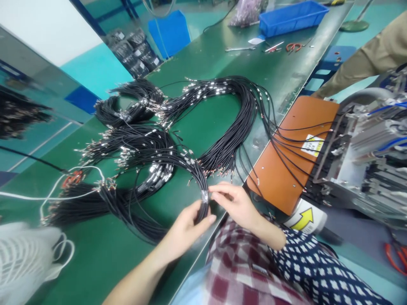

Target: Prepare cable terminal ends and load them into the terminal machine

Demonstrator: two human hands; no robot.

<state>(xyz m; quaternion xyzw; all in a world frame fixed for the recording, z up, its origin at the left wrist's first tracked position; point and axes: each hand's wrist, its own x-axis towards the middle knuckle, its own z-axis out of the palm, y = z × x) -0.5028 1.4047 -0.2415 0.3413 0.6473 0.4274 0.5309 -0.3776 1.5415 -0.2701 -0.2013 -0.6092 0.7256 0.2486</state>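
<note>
My left hand [190, 226] is wrapped round a bundle of thin black cables [196, 170] near the table's front edge. A shiny clear band of tape [204, 195] circles that bundle just above my left thumb. My right hand [237, 205] is closed, its thumb and forefinger pinched together at the right side of the tape. The bundle curves away to the left, where its silvery and copper ends lie among other cables. Part of it is hidden behind my left hand.
More black cable bundles [237, 127] lie on the green table [203, 55]. Cables run right across an orange plate [286, 148] to a machine [372, 148]. A blue bin [292, 19], a wrench [240, 49] and red-handled pliers [294, 47] are farther back. White tape rolls [25, 254] stand left.
</note>
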